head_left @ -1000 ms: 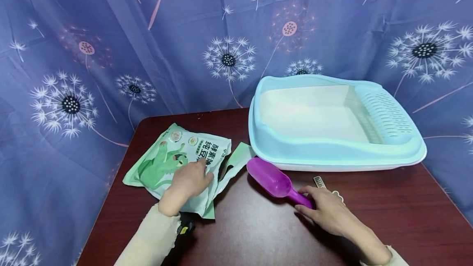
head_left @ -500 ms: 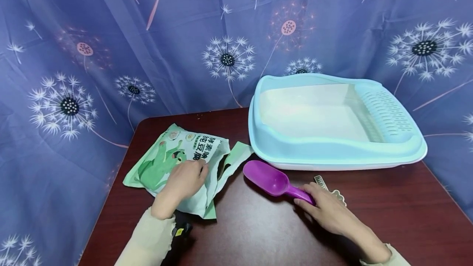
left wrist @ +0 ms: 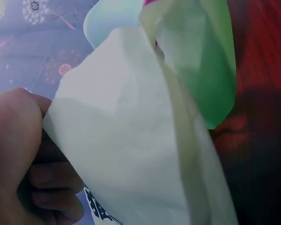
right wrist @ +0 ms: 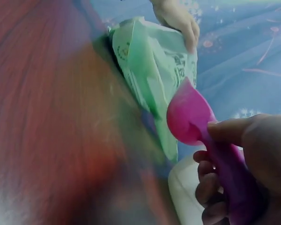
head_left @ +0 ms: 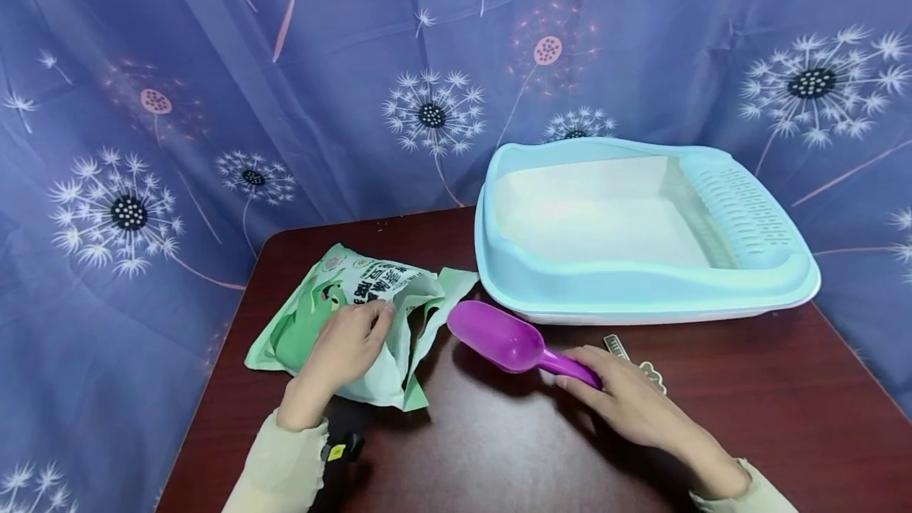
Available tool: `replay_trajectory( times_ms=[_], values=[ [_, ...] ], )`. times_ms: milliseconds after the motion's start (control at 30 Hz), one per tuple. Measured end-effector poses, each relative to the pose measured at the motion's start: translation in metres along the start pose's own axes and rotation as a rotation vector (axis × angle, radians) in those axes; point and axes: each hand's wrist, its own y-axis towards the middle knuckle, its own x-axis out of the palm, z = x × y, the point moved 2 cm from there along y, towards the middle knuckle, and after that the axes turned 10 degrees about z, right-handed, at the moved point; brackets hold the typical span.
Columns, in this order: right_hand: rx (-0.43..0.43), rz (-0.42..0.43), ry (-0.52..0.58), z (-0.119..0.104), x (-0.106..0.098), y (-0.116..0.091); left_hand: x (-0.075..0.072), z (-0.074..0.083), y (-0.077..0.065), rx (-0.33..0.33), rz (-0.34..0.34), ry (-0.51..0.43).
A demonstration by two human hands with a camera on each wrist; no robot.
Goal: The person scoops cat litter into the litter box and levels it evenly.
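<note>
My left hand [head_left: 349, 347] pinches the torn upper edge of a green and white printed bag [head_left: 302, 331] lying on the table; its mouth gapes toward the right. The left wrist view shows thumb and curled fingers at the edge of the pale bag wall [left wrist: 122, 117]. My right hand [head_left: 627, 398] grips the handle of a purple scoop [head_left: 499, 337], the blade pointing left toward the bag mouth. In the right wrist view the fingers wrap round the scoop's handle [right wrist: 227, 173], and the blade overlaps the bag. What the bag holds is hidden.
A light blue litter tray [head_left: 613, 291] with a white inside stands at the back right. A small flat slotted item [head_left: 651, 374] lies on the table [head_left: 499, 450] behind my right hand. Behind the table hangs a blue dandelion-print curtain [head_left: 342, 101].
My left hand has drawn the bag's edge up and back, so the mouth gapes wider. The scoop in my right hand has moved left, closer to the bag.
</note>
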Motion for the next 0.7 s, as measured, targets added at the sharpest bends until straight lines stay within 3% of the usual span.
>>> replay_trajectory(
  times_ms=[300,567,700],
  values=[
    [-0.039,-0.031,0.008,-0.036,0.001,0.025,-0.004,0.010,0.002,0.074,0.067,0.099],
    [-0.136,-0.015,-0.042,-0.061,0.004,0.047,-0.002,0.015,0.002,0.094,0.050,0.118],
    [-0.137,-0.008,-0.087,-0.073,0.007,0.057,0.000,0.017,0.002,0.097,0.037,0.138]
  ],
)
